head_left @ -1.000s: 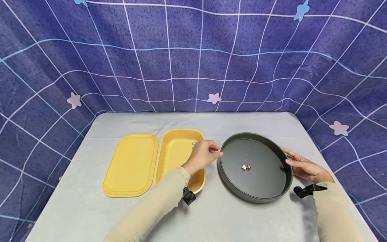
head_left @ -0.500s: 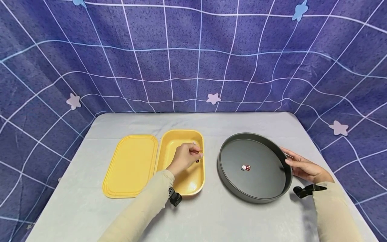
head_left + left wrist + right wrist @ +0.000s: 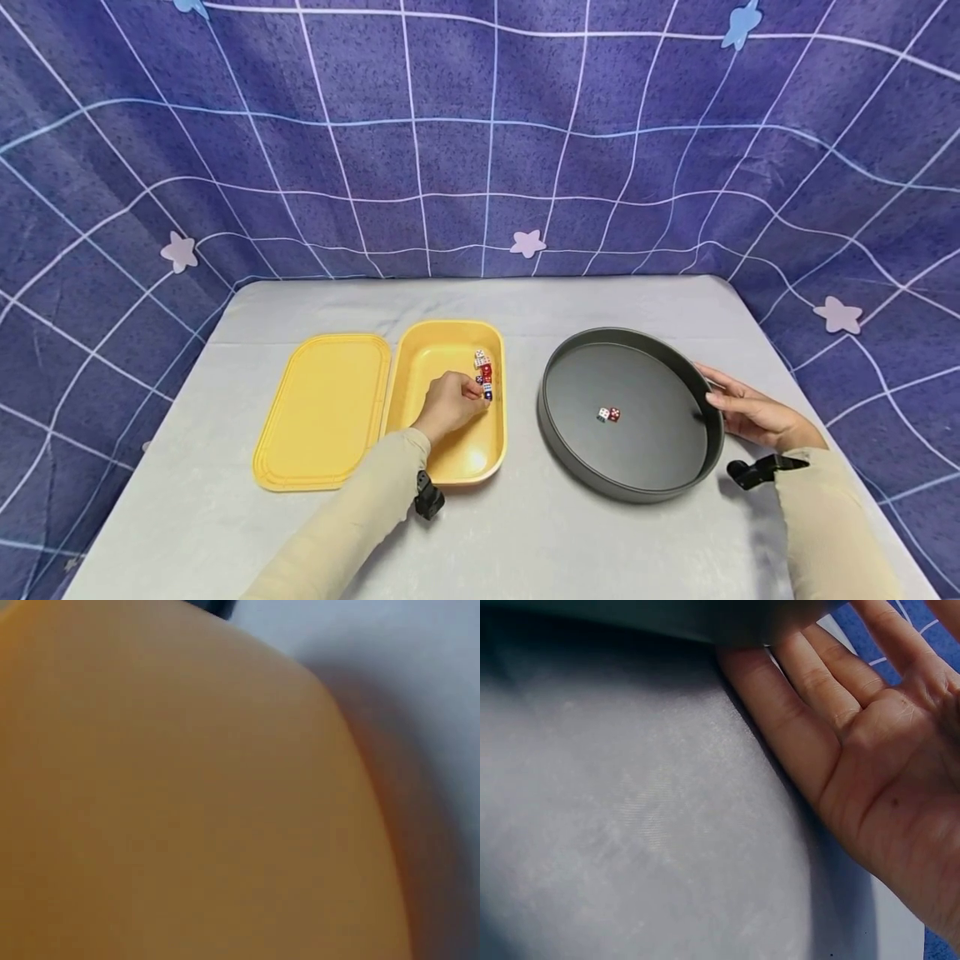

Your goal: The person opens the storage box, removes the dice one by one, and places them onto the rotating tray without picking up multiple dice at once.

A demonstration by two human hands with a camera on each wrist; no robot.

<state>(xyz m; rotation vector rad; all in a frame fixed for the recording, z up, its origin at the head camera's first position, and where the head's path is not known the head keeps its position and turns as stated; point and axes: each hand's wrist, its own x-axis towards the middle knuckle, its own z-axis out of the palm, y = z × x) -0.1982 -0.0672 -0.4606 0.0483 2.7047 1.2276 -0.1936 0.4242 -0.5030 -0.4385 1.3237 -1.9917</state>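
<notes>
My left hand reaches into the open yellow box. Its curled fingertips pinch a die at the near end of a short row of several small dice along the box's right wall. The left wrist view shows only the blurred yellow box. A round dark pan sits to the right, with two dice, one white and one red, near its middle. My right hand lies flat against the pan's outer right wall. In the right wrist view the right hand shows an open palm with fingers straight at the pan.
The box's yellow lid lies flat beside it on the left. Everything rests on a grey-clothed table, backed and flanked by a purple grid-patterned cloth. Black wrist mounts sit on both sleeves.
My left hand drew back from the pan's left rim into the yellow box and came down onto the row of dice. The right hand and the pan stayed put.
</notes>
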